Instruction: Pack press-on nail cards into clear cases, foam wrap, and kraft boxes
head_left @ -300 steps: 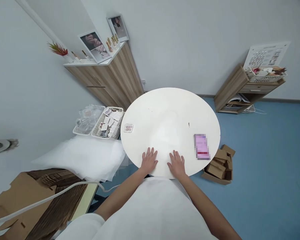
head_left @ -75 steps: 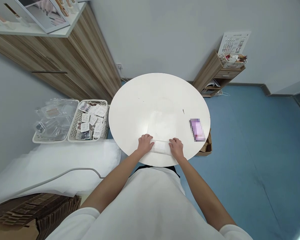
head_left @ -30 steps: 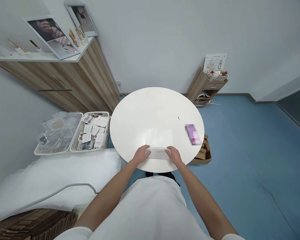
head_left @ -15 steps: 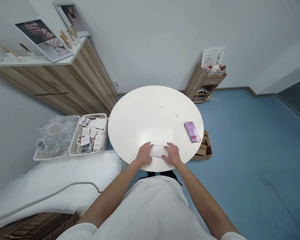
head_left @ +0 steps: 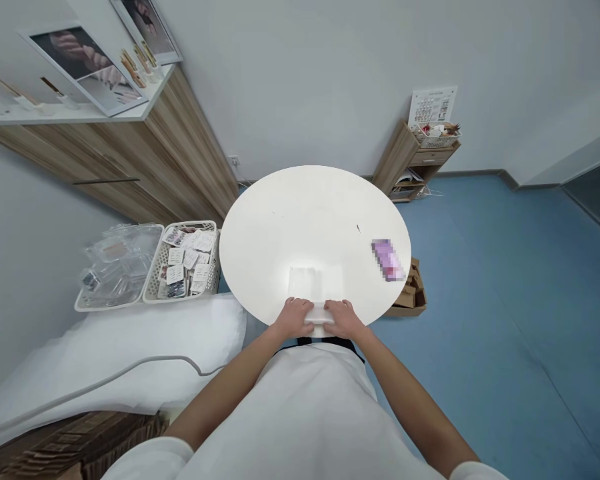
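The left hand (head_left: pixel 296 317) and right hand (head_left: pixel 341 318), fingers (head_left: pixel 303 305) curled nearly closed, hold a clear roll (head_left: pixel 319 313) at the white table's (head_left: pixel 313 213) six o'clock. They seem to be rolling; it likely needs even pushing toward the flat sheet (head_left: pixel 316 283) at twelve.

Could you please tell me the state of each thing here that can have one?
Translucent sheet: near end folded or rolled, rest flat
Left hand: gripping the sheet
Right hand: gripping the sheet
Purple item: lying down, pixelated
Card basket: full
Plastic-packaging basket: heaped
Cardboard box: open, cardboard inside
Cabinet: closed
Drawer: shut
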{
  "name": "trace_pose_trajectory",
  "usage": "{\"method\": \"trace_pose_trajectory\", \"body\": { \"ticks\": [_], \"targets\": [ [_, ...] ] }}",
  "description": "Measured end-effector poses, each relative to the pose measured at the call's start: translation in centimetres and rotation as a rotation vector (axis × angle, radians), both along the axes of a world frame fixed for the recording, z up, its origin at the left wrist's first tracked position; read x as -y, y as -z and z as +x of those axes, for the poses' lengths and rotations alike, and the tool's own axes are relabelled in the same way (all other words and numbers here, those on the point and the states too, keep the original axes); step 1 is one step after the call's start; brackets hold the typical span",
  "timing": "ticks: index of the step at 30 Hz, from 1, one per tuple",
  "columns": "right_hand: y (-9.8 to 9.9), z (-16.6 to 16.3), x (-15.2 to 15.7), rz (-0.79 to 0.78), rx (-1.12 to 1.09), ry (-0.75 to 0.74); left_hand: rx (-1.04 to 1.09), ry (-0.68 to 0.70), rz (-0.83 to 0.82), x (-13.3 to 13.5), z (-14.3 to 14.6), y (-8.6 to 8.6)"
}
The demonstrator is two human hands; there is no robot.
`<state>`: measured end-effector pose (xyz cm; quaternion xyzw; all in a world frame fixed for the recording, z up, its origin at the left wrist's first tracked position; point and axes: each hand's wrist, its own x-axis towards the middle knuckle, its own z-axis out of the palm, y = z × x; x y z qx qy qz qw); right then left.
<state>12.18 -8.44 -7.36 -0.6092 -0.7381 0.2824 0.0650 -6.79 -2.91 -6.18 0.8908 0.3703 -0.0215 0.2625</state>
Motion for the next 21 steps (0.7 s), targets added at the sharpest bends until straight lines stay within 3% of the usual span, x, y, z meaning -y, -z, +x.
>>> {"method": "trace_pose_trajectory", "body": {
  "ticks": [6, 11, 17, 21],
  "targets": [
    [-1.1, 0.7, -2.5, -0.006, 0.002, 0.079, 0.002, -0.064, -0.078, -2.3, 0.3, -0.4],
    [-1.3, 1.4, -4.8, -0.098, -0.045, 0.157, 0.044, -0.235, -0.090, -3.9, -0.1, 0.0],
    [0.3, 2.0, -5.6, -0.103, -0.103, 0.358, 0.016, -0.469, -0.054, -4.6, -0.7, 0.9],
    [1.6, 2.1, -5.4, 0.023, -0.145, 0.519, -0.062, -0.595, 0.013, -4.5, -0.7, 1.3]
  ]
}}
